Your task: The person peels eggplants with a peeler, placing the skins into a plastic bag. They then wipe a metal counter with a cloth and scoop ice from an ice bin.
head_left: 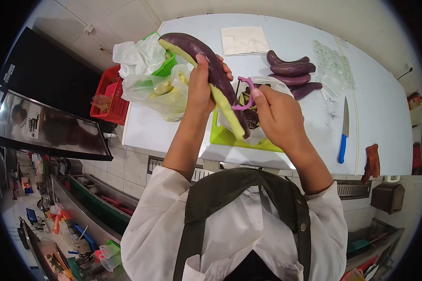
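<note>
My left hand point(202, 86) is wrapped round a long purple eggplant point(215, 70), held tilted, with a pale peeled strip along its side. My right hand point(279, 112) grips a purple peeler point(250, 86), whose head is close to the eggplant's lower part; whether the blade touches it I cannot tell. Beneath them a clear plastic bag point(277, 85) holds dark and pale peelings, and a bright green board point(267, 144) lies under it. Several whole eggplants point(293, 69) lie to the right of the bag.
A blue-handled knife point(343, 143) lies on the white table point(309, 136) at the right. Plastic bags point(166, 100), a green basket point(166, 68) and a red basket point(102, 100) are at the left. A folded cloth point(244, 40) lies at the back; a brown cloth point(372, 161) hangs at the front right.
</note>
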The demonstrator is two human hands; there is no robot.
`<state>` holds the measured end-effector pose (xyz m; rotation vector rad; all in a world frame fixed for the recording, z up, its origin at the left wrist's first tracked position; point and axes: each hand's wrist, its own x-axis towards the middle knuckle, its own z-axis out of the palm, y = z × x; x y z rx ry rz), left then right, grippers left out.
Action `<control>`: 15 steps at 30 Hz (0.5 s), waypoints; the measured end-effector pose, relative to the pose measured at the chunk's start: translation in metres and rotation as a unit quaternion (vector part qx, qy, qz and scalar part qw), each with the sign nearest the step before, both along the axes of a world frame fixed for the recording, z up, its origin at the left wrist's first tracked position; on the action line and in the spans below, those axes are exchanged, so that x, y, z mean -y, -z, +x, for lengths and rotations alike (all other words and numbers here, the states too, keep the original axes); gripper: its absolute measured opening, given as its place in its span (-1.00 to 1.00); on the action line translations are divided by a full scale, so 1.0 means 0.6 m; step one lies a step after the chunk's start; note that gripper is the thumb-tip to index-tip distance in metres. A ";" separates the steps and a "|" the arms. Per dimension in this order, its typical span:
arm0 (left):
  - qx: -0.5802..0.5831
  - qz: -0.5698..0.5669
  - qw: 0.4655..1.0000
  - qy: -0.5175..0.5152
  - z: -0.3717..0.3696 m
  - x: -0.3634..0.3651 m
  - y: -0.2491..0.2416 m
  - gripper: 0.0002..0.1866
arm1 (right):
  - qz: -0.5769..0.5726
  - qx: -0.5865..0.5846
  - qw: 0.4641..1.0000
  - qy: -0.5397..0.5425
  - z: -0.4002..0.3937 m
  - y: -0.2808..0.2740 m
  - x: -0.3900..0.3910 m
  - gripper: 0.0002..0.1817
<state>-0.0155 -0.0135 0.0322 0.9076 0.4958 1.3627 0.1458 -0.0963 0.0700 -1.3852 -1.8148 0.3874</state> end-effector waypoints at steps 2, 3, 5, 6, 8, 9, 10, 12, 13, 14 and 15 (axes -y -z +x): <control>-0.043 0.045 0.997 -0.046 0.005 0.007 -0.003 -0.41 | 0.081 0.061 0.993 0.067 -0.019 0.010 -0.007 -0.65; -0.064 0.080 0.992 -0.068 0.006 0.007 0.000 -0.41 | 0.101 0.096 0.987 0.078 -0.027 0.014 -0.012 -0.64; -0.077 0.113 0.985 -0.104 0.010 0.011 0.000 -0.41 | 0.141 0.166 0.971 0.102 -0.040 0.022 -0.026 -0.62; -0.083 0.130 0.980 -0.123 0.011 0.012 -0.001 -0.41 | 0.161 0.185 0.963 0.112 -0.044 0.025 -0.030 -0.61; -0.038 0.118 0.982 -0.143 0.005 0.008 -0.004 -0.43 | 0.199 0.222 0.946 0.129 -0.051 0.032 -0.037 -0.60; -0.025 0.116 0.979 -0.164 0.002 0.005 -0.004 -0.44 | 0.178 0.229 0.950 0.121 -0.050 0.043 -0.039 -0.61; -0.012 0.115 0.976 -0.184 -0.002 0.001 -0.005 -0.44 | 0.157 0.235 0.952 0.114 -0.044 0.056 -0.041 -0.61; 0.003 0.153 0.972 -0.180 -0.008 -0.007 -0.007 -0.45 | 0.125 0.244 0.956 0.104 -0.036 0.063 -0.047 -0.61; -0.008 0.160 0.971 -0.177 -0.008 -0.005 -0.012 -0.45 | 0.112 0.245 0.958 0.100 -0.033 0.066 -0.048 -0.60; -0.019 0.168 0.970 -0.175 -0.009 -0.004 -0.015 -0.45 | 0.098 0.246 0.960 0.096 -0.030 0.069 -0.049 -0.60; -0.003 0.171 0.970 -0.170 -0.011 -0.006 -0.018 -0.46 | 0.078 0.248 0.961 0.093 -0.026 0.076 -0.050 -0.59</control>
